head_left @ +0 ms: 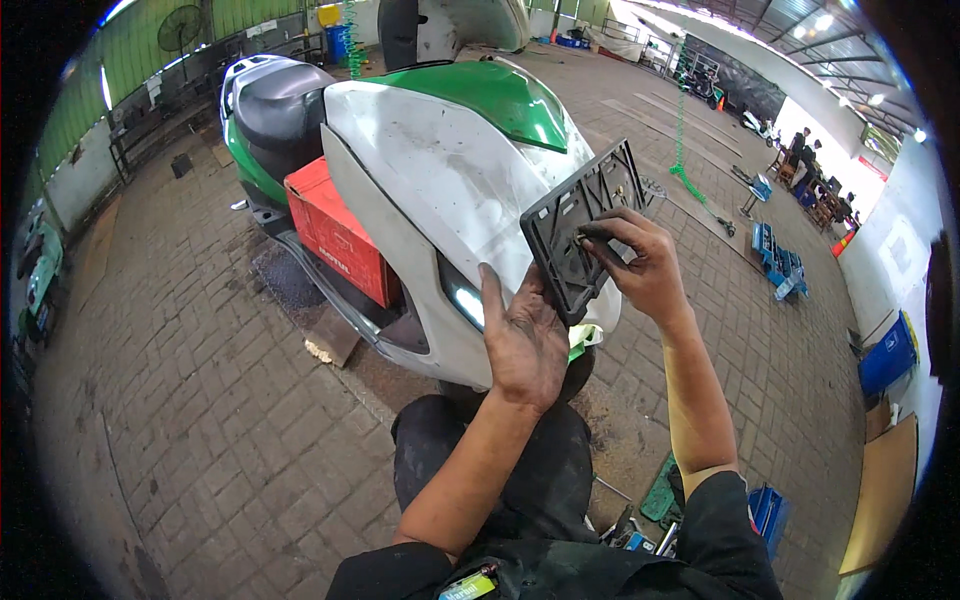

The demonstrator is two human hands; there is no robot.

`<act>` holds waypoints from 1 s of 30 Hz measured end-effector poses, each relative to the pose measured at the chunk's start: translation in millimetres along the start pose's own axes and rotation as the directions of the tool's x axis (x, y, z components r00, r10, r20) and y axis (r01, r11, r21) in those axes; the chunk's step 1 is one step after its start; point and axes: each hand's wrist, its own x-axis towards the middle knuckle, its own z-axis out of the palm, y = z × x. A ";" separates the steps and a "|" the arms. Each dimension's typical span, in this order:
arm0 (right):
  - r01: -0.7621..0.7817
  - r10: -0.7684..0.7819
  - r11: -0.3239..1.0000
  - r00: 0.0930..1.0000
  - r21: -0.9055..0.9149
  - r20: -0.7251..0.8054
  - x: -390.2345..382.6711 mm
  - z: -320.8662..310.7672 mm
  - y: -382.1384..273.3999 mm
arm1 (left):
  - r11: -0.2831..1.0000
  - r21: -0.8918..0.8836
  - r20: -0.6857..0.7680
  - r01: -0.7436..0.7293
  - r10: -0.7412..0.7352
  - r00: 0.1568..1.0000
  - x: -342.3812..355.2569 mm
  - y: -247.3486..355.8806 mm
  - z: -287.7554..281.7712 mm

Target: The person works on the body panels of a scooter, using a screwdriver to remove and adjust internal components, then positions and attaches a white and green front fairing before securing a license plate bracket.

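A black ribbed plastic number-plate holder (553, 226) is tilted in front of the white and green scooter (430, 150). My left hand (528, 345) supports its lower left edge, palm up, with the thumb sticking out and the fingers partly hidden behind the holder. At the holder's face, my right hand (640, 258) pinches a small metal fastener (580, 238) between thumb and fingertips; its exact kind is hard to make out. Whether the holder is joined to the scooter is hidden from here.
A red box (338, 232) sits on the scooter's footboard. Tools (640, 535) lie on the brick floor by my right knee, beside a green case (661, 490). Farther right stand a blue toolbox (777, 262) and a blue bin (888, 355). A green coiled hose (680, 150) hangs behind.
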 end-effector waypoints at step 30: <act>-0.536 0.668 0.438 0.731 0.722 0.138 -159.0 75.0 -68.3 | 0.415 0.904 0.030 -0.099 0.169 0.985 -81.6 13.8 -65.6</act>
